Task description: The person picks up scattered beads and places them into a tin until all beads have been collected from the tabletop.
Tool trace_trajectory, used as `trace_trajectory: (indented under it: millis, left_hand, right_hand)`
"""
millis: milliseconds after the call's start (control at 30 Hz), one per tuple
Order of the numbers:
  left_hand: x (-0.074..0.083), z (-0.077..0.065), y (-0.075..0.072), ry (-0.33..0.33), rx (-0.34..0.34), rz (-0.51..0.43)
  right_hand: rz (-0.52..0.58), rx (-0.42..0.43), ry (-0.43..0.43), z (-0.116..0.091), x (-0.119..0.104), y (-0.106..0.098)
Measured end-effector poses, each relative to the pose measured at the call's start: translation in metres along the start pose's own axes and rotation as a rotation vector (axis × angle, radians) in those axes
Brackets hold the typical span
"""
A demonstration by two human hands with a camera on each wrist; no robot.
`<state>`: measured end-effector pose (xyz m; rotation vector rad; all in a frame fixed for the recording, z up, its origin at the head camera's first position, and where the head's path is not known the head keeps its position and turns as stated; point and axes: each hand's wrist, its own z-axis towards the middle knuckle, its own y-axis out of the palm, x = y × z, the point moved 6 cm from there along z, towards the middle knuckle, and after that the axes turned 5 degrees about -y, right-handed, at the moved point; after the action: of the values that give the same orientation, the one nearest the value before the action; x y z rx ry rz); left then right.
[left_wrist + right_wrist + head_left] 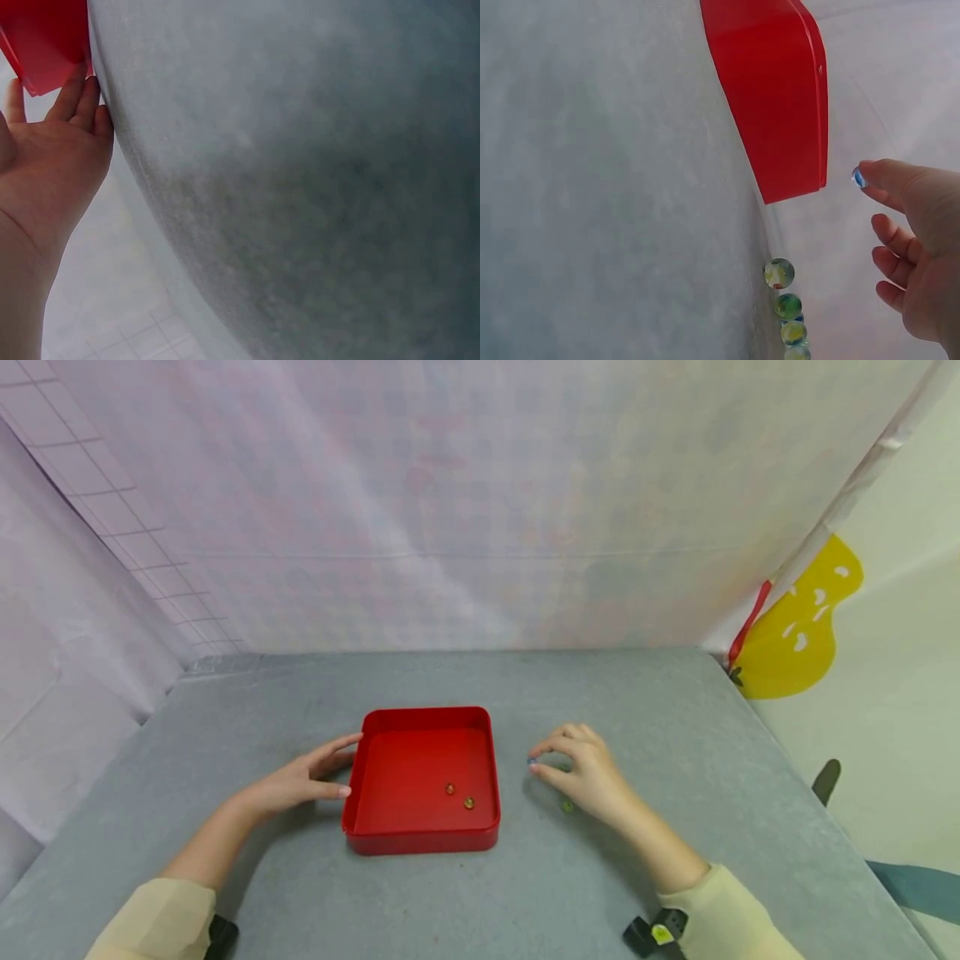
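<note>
A square red tray stands on the grey table, with two small amber-looking marbles on its floor near the right side. My left hand rests at the tray's left wall, its fingers fairly straight and the fingertips right at the rim; the left wrist view shows its palm beside the red wall. To the right of the tray, my right hand pinches a blue and clear marble between thumb and forefinger, raised above the table. Its other fingers are loosely bent.
Several green and yellow marbles lie on the table under my right hand; in the head view a green marble shows beside the wrist. A pale curtain hangs along the table's back edge. A yellow decoration is at the right.
</note>
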<state>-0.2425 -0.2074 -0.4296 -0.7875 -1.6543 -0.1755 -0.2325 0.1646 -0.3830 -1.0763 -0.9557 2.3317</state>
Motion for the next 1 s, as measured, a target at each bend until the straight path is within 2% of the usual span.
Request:
trace_trajectory:
  millis: [300, 1000]
  left_hand:
    - [0.001, 0.000, 0.000, 0.001, 0.003, -0.001]
    - [0.000, 0.000, 0.000, 0.009, -0.009, -0.006]
  right_hand:
    - [0.019, 0.023, -0.028, 0.007, -0.008, 0.004]
    - [0.048, -0.008, -0.031, 0.020, -0.031, 0.015]
